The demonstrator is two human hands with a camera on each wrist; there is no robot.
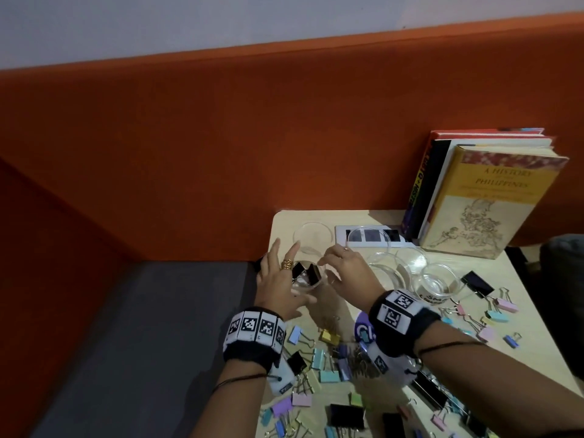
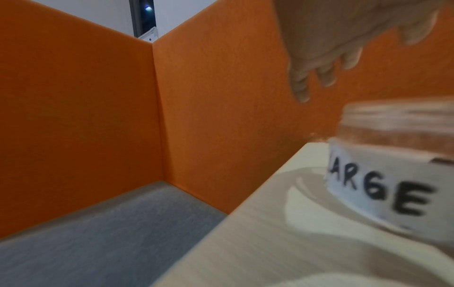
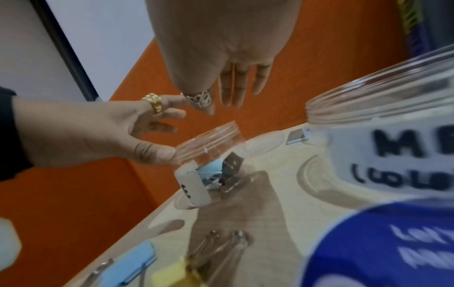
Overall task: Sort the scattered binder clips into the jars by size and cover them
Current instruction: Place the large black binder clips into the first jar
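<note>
A clear jar labelled LARGE [image 1: 302,285] [image 2: 393,174] [image 3: 211,143] stands uncovered near the table's far left edge, with black binder clips [image 1: 311,273] and a blue one inside. My left hand [image 1: 278,279] [image 3: 86,136] [image 2: 331,38] is beside it with fingers spread, its thumb touching the jar's neck. My right hand [image 1: 344,267] [image 3: 221,48] hovers at the jar's right with straight fingers and holds nothing. Several loose clips [image 1: 328,374], black and pastel, litter the near table. Two clear lids [image 1: 313,237] [image 1: 369,238] lie behind the jar.
More open jars [image 1: 439,282] stand to the right, one labelled with MED [image 3: 393,151]. Books [image 1: 489,197] lean at the back right. The table edge [image 1: 271,248] drops to a grey seat [image 1: 142,343]; orange partitions [image 1: 189,153] close the back and left.
</note>
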